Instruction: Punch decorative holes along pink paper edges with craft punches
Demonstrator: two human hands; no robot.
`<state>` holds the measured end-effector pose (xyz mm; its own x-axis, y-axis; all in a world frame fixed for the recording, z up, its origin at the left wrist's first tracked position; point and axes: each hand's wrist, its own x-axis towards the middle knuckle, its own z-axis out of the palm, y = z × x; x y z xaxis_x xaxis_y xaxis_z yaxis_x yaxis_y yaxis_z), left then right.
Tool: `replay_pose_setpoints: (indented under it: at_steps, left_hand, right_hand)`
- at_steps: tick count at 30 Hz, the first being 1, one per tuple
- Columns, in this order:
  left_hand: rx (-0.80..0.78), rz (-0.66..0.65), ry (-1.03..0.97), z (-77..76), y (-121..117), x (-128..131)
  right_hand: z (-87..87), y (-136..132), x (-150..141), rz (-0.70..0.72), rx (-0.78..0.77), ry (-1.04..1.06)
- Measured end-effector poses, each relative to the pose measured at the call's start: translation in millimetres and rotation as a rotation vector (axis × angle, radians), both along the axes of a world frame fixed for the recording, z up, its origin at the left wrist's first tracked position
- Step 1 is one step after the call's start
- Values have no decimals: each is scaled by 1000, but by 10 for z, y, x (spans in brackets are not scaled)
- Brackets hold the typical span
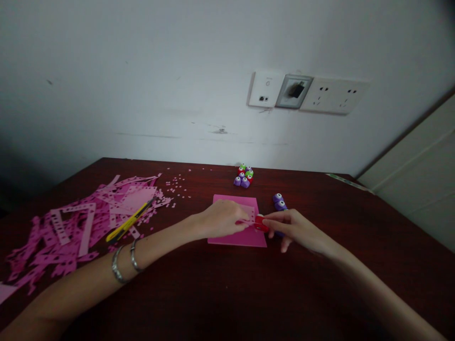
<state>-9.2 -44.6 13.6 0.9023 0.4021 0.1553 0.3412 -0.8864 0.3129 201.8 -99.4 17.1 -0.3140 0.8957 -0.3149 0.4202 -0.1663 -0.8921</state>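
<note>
Over a stack of pink paper sheets [236, 240], my left hand [223, 219] is closed with a small pink paper piece [248, 221] pinched in its fingers. A small red craft punch [261, 223] is gripped between the thumb and fingers of my right hand [293, 227]. The paper piece reaches the punch's near side; whether it sits inside the slot I cannot make out. Just beyond my right hand stand purple craft punches [279, 202], partly hidden by the fingers.
Punched pink paper strips [76, 227] lie heaped on the left, with a yellow utility knife [130, 221] on them. Small punched bits [179, 184] are scattered nearby. Several colourful punches [243, 176] cluster at the back of the dark wooden table [199, 293]. Wall sockets [334, 96] are behind.
</note>
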Motion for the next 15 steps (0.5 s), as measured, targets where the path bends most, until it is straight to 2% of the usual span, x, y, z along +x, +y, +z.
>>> replay_pose_setpoints:
  at_steps: [10, 15]
  left_hand:
    - [40, 75, -37, -40, -26, 24]
    - [-48, 92, -34, -15, -24, 16]
  right_hand:
    - [-36, 13, 7, -24, -22, 42]
    - [-52, 13, 13, -34, -35, 59]
